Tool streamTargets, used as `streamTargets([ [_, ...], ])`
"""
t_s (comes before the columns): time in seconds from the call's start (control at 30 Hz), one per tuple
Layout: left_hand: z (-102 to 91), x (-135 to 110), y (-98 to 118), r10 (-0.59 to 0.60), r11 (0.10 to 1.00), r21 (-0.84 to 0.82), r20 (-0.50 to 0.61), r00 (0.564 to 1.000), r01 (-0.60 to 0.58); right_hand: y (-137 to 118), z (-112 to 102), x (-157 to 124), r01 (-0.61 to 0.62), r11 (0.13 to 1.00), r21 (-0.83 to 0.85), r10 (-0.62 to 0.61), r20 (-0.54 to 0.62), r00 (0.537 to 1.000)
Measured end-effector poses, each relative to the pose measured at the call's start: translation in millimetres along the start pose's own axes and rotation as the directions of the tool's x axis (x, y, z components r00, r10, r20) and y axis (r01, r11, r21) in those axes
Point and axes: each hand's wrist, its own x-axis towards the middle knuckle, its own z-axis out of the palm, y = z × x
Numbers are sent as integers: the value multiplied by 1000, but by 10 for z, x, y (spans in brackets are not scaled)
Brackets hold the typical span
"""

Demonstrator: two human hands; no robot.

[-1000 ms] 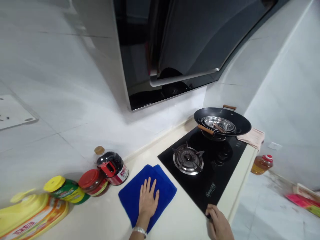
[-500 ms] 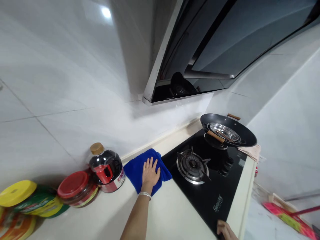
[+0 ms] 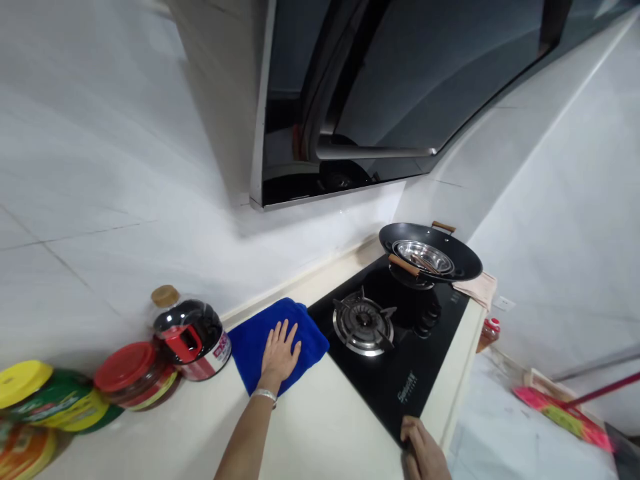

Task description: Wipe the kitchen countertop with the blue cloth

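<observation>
Far left on the counter (image 3: 325, 427) stand my jars: a yellow-lidded jar (image 3: 30, 393), then a red-lidded jar (image 3: 131, 373), then a dark bottle (image 3: 187, 330) with a cork-coloured cap and a red handle, close to the wall. Just right of the bottle lies the blue cloth (image 3: 260, 333), spread on the counter between the bottle and the hob (image 3: 400, 347), its right edge touching the black glass. My left hand (image 3: 279, 353) lies flat on the cloth, palm down, fingers spread apart and clamped on nothing, a bracelet (image 3: 264, 395) at the wrist. Next comes the hob with a bare burner (image 3: 363, 323) nearest the cloth. My right hand (image 3: 423, 453) rests on the hob's front corner at the counter edge; only part of it shows, and I cannot tell how its fingers lie. Farther back on the hob sits a black wok (image 3: 431, 251) with a steel bowl (image 3: 423, 255) inside. Above hangs the hood (image 3: 400, 87).
</observation>
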Motion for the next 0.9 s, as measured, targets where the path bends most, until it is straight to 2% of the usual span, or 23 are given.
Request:
streamTargets([
  [0.17,-81,-663,411,-33,999,36,31,999,32,-140,-74,62,-24,999,40,24,7,1000],
  [0.43,-110,-1705,1316,-53,997,64,65,996,48,-184,-129,74,-74,997,18,73,21,997],
  [0.67,-138,-2372,2068,-46,998,57,99,994,40,-119,-121,33,-116,989,95,114,29,993],
  [0.8,-193,-2624,2290,-15,999,31,131,991,11,-37,-132,28,-108,981,160,107,18,994],
  [0.9,-271,-2797,2278,40,999,2,160,986,-41,17,-128,23,-113,975,192,113,10,994],
])
